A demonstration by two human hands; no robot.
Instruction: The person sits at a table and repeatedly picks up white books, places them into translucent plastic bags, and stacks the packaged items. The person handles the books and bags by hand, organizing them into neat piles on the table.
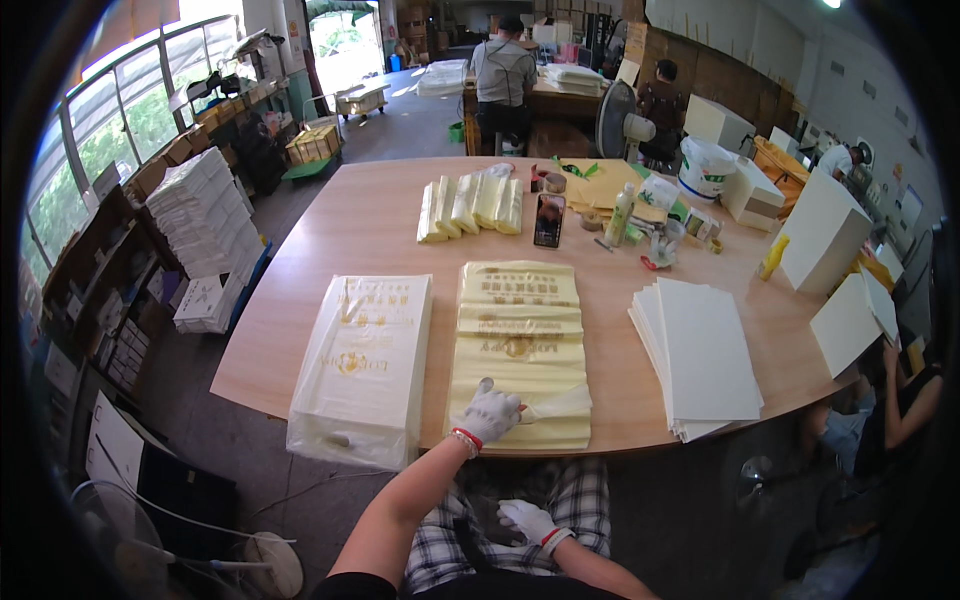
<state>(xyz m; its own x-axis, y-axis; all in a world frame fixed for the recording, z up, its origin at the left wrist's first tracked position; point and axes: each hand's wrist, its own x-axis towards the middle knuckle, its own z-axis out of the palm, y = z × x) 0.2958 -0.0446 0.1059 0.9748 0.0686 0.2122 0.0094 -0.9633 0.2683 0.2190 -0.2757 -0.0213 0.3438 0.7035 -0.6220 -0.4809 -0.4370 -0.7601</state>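
My left hand (491, 412), in a white knit glove, rests on the near part of a stack of yellow printed plastic bags (525, 300). A fold of film (559, 405) stands up beside its fingertips; whether they grip it I cannot tell. My right hand (527, 520), also gloved, lies over my lap below the table edge with nothing visible in it. Left of the yellow stack lies a pile of white printed plastic bags (375, 337), overhanging the near edge. To the right is a slightly fanned stack of white boards (701, 352).
Folded yellow bag bundles (471, 204) and an upright phone (550, 221) stand farther back on the wooden table (300, 330). Behind the boards are a bottle (619, 216), tape rolls and a bucket (705, 169). A person (900, 405) sits at the right, holding a board.
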